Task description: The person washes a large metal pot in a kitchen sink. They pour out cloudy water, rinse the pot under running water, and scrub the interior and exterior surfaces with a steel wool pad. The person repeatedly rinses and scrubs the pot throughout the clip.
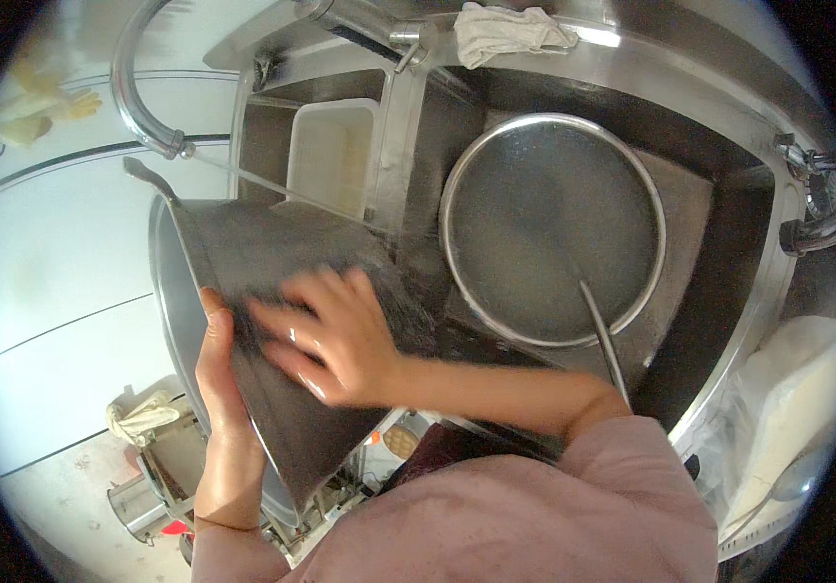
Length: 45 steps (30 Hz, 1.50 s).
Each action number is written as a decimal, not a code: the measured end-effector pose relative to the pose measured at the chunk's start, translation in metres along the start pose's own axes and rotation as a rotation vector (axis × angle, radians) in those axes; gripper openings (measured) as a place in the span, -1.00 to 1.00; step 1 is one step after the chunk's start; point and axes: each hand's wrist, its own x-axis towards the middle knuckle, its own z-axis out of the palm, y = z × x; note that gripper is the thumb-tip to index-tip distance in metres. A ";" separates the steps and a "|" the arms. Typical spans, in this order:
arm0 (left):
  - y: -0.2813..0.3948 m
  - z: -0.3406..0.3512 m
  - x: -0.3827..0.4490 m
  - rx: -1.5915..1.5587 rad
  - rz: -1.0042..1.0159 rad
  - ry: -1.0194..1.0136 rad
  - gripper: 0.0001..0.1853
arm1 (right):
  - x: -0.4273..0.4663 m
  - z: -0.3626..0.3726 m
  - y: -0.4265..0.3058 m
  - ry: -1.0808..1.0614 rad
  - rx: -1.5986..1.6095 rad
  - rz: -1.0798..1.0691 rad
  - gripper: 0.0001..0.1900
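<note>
My left hand grips the near-left edge of a large, wet-looking dark grey sheet-like piece, tilted over the sink's left side. Its material is hard to tell. Spread flat on its face, the fingers of my right hand are apart and blurred, holding nothing. Behind the piece shows the curved rim of a large pale metal vessel, mostly hidden. From a curved faucet spout, a thin stream of water runs down toward the piece. A round metal pot of cloudy liquid stands in the right sink basin, a long metal handle leaning over its rim.
A white plastic tub sits in the left basin. A cloth lies on the back ledge. At right are another faucet, a white slab-like object and a ladle. A metal pot stands at lower left.
</note>
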 end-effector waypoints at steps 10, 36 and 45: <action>0.003 0.052 -0.024 0.025 -0.069 0.151 -0.31 | 0.081 0.037 0.114 -0.322 -0.106 0.399 -0.65; -0.014 -0.011 -0.051 0.225 -0.154 0.024 -0.18 | 0.040 0.016 0.057 0.027 -0.062 0.031 -0.64; -0.002 0.022 -0.002 0.154 0.060 0.023 -0.20 | -0.016 0.003 0.039 0.000 -0.064 -0.092 -0.60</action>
